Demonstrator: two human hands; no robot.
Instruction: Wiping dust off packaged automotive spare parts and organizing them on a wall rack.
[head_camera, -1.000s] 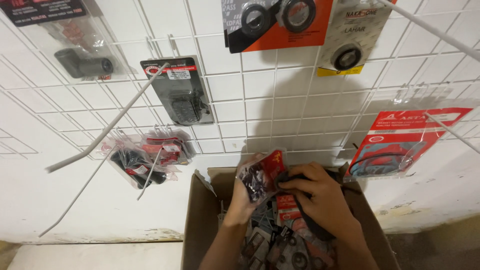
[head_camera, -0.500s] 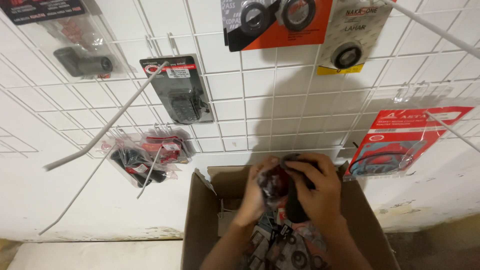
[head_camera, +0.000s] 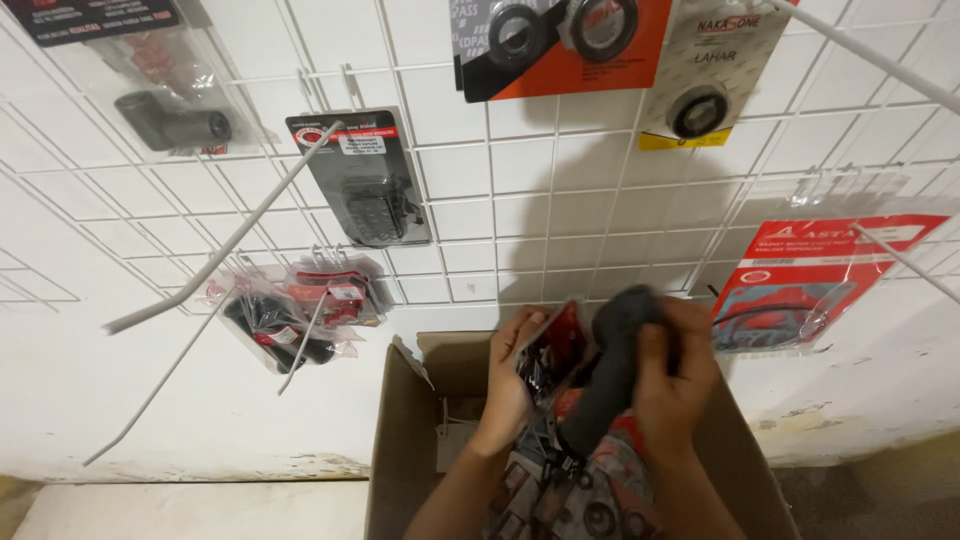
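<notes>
My left hand (head_camera: 508, 380) holds a small clear packet with a red card and dark parts (head_camera: 556, 352) above an open cardboard box (head_camera: 400, 450). Beside it, my right hand (head_camera: 672, 382) grips a black cylindrical rubber piece (head_camera: 610, 370), which touches the packet. Both hands hover over the box, which is filled with several more red and black packaged parts (head_camera: 580, 495). My forearms hide part of the box's contents.
A white wire grid panel (head_camera: 480, 200) on the wall carries hanging packets: a grey one (head_camera: 365, 185), an orange one (head_camera: 560, 40), a red one (head_camera: 810, 280), and a bunch low on the left (head_camera: 295, 315). Long white hooks (head_camera: 215, 250) stick out towards me.
Both hands have risen a little out of the box and come closer together; the black piece now stands more upright against the red packet.
</notes>
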